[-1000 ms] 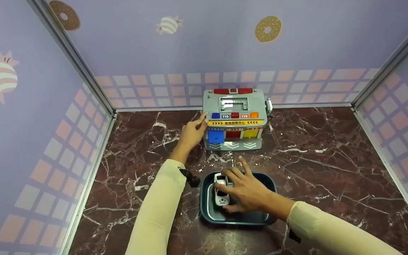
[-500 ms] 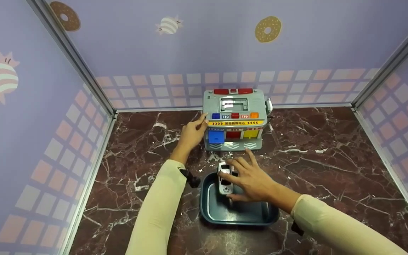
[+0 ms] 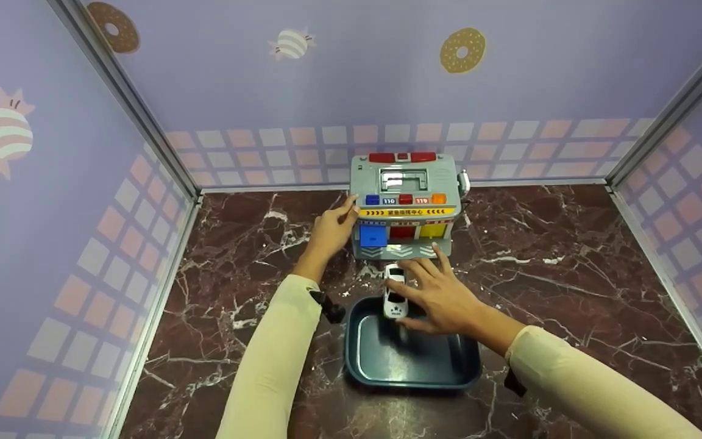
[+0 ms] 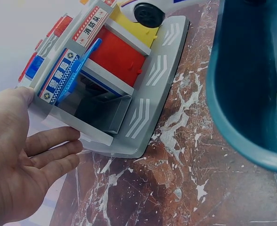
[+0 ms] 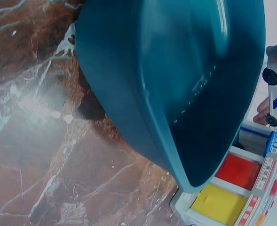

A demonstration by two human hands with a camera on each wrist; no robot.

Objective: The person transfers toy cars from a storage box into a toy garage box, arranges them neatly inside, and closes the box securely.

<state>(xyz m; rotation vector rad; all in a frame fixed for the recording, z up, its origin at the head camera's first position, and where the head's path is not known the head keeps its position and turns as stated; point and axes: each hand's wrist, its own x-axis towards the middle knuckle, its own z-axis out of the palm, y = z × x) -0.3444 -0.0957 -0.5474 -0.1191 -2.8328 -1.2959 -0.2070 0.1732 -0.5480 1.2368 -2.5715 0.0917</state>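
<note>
A white toy police car (image 3: 395,311) hangs above the far rim of a dark teal tray (image 3: 412,384). My right hand (image 3: 445,299) holds the car from above, fingers and thumb at its sides. The car's wheels and POLICE lettering show in the right wrist view. My left hand (image 3: 329,235) touches the left side of a grey toy rescue station (image 3: 363,177). In the left wrist view the left thumb meets its upper front corner and the other fingers extend beside the wall. The station's blue door (image 4: 79,70) stands raised over a garage bay.
The station's red door (image 4: 119,54) and yellow door (image 5: 218,203) are down. Patterned purple panels (image 3: 375,73) enclose the back and sides. Marbled tabletop (image 3: 546,292) extends around the tray and station.
My right hand has lifted the police car out of the tray's left part and carried it forward toward the station, slightly rightward. My left hand stays in place.
</note>
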